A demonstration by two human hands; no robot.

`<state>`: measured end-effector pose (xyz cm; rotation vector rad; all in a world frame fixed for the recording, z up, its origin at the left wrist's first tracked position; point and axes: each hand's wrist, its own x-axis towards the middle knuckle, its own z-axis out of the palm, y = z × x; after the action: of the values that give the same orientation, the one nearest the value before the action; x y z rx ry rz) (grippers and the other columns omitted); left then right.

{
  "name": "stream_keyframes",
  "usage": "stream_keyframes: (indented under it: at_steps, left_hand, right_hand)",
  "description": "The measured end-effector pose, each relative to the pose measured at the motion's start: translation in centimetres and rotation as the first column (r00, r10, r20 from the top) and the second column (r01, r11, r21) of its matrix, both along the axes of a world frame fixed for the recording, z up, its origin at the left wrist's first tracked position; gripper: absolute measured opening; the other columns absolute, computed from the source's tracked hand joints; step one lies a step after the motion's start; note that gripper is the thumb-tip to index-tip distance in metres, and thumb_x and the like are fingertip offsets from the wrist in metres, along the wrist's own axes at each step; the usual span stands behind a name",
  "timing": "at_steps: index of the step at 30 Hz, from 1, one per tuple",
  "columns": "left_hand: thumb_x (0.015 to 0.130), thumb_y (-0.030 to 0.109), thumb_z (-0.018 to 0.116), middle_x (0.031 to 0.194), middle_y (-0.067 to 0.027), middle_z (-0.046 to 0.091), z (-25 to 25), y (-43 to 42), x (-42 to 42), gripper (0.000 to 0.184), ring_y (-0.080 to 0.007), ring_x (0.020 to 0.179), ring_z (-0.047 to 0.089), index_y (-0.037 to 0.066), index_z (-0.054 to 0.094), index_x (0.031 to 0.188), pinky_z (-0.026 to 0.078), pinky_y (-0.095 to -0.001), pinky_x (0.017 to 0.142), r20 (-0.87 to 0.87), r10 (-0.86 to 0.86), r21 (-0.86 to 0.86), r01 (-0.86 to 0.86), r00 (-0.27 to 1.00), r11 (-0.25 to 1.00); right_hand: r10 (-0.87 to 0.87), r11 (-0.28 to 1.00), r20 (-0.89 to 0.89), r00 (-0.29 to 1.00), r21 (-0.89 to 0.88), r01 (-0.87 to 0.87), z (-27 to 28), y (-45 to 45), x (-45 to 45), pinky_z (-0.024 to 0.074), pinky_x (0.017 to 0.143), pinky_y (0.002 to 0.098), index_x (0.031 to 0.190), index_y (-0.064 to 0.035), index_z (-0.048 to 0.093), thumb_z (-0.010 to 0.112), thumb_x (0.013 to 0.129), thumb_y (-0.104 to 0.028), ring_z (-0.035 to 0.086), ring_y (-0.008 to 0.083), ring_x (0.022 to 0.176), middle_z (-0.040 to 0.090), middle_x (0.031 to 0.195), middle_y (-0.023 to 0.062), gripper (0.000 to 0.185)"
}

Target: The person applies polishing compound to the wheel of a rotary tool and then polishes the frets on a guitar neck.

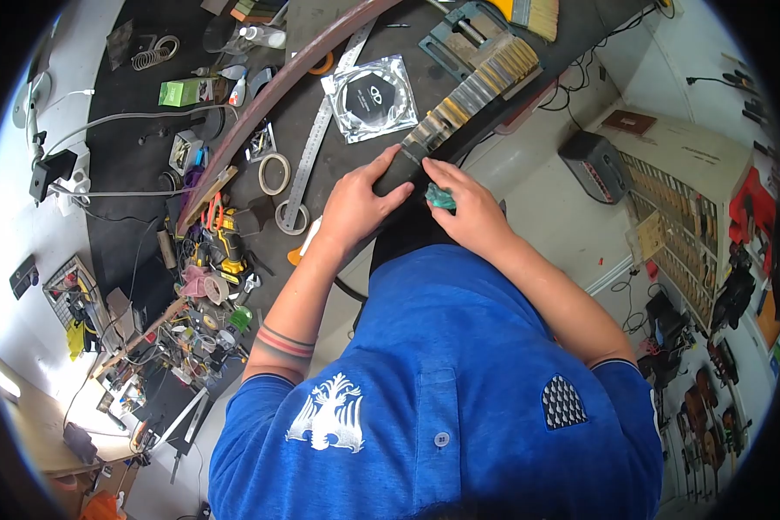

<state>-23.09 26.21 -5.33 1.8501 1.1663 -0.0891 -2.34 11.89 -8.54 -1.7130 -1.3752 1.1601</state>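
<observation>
A long narrow bar [449,117], shaped like a guitar neck, runs up and right from my hands, with tan and dark bands across its top. My left hand [360,198] grips its dark near end, thumb and fingers on either side. In my right hand [472,208] is a crumpled green cloth [440,198], tucked between thumb and palm. The fingertips of that hand touch the bar near my left fingers. At its far end the bar lies beside a blue-grey vise [464,43]. What the cloth covers is hidden.
A steel ruler [308,160], tape rolls [275,174] and a silver packet [373,98] lie on the dark bench left of the bar. A curved reddish strip [273,82] crosses it. A yellow drill [227,241] and cluttered tools stand farther left; a brush [536,19] lies by the vise.
</observation>
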Motion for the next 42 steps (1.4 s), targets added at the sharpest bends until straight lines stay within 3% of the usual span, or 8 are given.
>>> stream_keyframes:
  at_steps: [2,5,11,14,23,32,39,42]
  left_hand:
    - [0.100,0.043,0.089,0.128,-0.0277,0.085,0.0,-0.1,0.1,0.077,-0.0478,0.118,0.081,0.019,0.067,0.170,0.064,-0.0536,0.104,-0.013,-0.048,0.012,0.048,0.999,0.999]
    - [0.100,0.038,0.092,0.140,-0.0245,0.084,0.7,0.3,0.5,0.079,-0.0452,0.127,0.081,0.018,0.067,0.171,0.063,-0.0504,0.110,-0.076,-0.077,-0.044,0.073,0.994,0.996]
    - [0.099,0.037,0.092,0.137,-0.0266,0.084,0.6,0.6,0.4,0.078,-0.0462,0.124,0.081,0.018,0.067,0.171,0.063,-0.0507,0.107,-0.086,-0.111,-0.039,0.108,0.990,0.993]
    - [0.099,0.044,0.089,0.125,-0.0272,0.085,-0.2,0.4,-0.1,0.078,-0.0470,0.115,0.082,0.020,0.068,0.170,0.063,-0.0529,0.104,-0.021,-0.108,0.007,0.108,0.994,0.994]
    - [0.100,0.045,0.089,0.130,-0.0276,0.085,-0.2,0.5,-0.2,0.078,-0.0472,0.120,0.082,0.019,0.068,0.170,0.063,-0.0527,0.106,-0.007,-0.045,-0.046,0.045,0.999,0.998]
    - [0.100,0.045,0.089,0.138,-0.0262,0.084,0.1,0.5,-0.5,0.079,-0.0463,0.125,0.081,0.018,0.067,0.171,0.063,-0.0529,0.109,-0.053,0.141,-0.015,-0.141,0.989,0.990]
    - [0.101,0.043,0.088,0.131,-0.0249,0.085,0.7,-0.5,-1.9,0.077,-0.0458,0.121,0.081,0.020,0.066,0.171,0.063,-0.0524,0.106,-0.013,0.023,-0.018,-0.023,1.000,1.000]
    - [0.101,0.038,0.092,0.144,-0.0248,0.082,1.1,-0.2,-1.8,0.078,-0.0431,0.134,0.079,0.017,0.066,0.171,0.062,-0.0484,0.114,-0.055,0.017,-0.090,-0.022,0.998,0.996]
  right_hand:
    - [0.010,1.000,0.026,1.000,-0.004,-0.010,0.1,-0.7,0.1,0.0552,0.126,0.0495,0.173,-0.0035,0.058,0.079,0.098,-0.007,0.065,0.0432,0.152,0.064,0.171,0.0200,0.078]
    - [0.002,1.000,0.027,1.000,-0.015,-0.001,0.0,-1.2,0.0,0.0551,0.126,0.0495,0.173,-0.0039,0.058,0.079,0.099,-0.008,0.065,0.0430,0.152,0.064,0.172,0.0201,0.077]
    - [-0.008,0.999,0.028,1.000,-0.041,0.009,0.3,-1.5,-0.1,0.0551,0.127,0.0493,0.173,-0.0047,0.058,0.078,0.100,-0.009,0.065,0.0427,0.153,0.063,0.173,0.0193,0.076]
    - [-0.009,0.999,0.045,0.999,-0.041,0.011,0.2,-1.5,-0.2,0.0551,0.126,0.0496,0.173,-0.0042,0.058,0.078,0.100,-0.010,0.065,0.0428,0.152,0.064,0.172,0.0188,0.077]
    - [-0.010,1.000,0.054,0.998,-0.027,0.012,1.0,-0.4,-0.2,0.0554,0.126,0.0496,0.172,-0.0026,0.059,0.078,0.099,-0.008,0.066,0.0428,0.151,0.066,0.169,0.0194,0.076]
    - [-0.002,0.998,0.055,0.998,0.070,-0.002,-1.0,2.4,-1.1,0.0541,0.127,0.0499,0.171,-0.0027,0.060,0.079,0.098,-0.006,0.064,0.0434,0.152,0.066,0.168,0.0194,0.076]
    - [-0.001,1.000,0.020,1.000,0.005,0.001,0.8,0.0,-1.8,0.0537,0.127,0.0502,0.171,-0.0027,0.061,0.079,0.098,-0.006,0.065,0.0430,0.151,0.066,0.167,0.0194,0.075]
    - [-0.021,1.000,0.006,1.000,-0.002,0.021,0.5,-0.7,-2.4,0.0538,0.126,0.0502,0.170,-0.0024,0.062,0.079,0.097,-0.006,0.066,0.0428,0.150,0.067,0.167,0.0193,0.074]
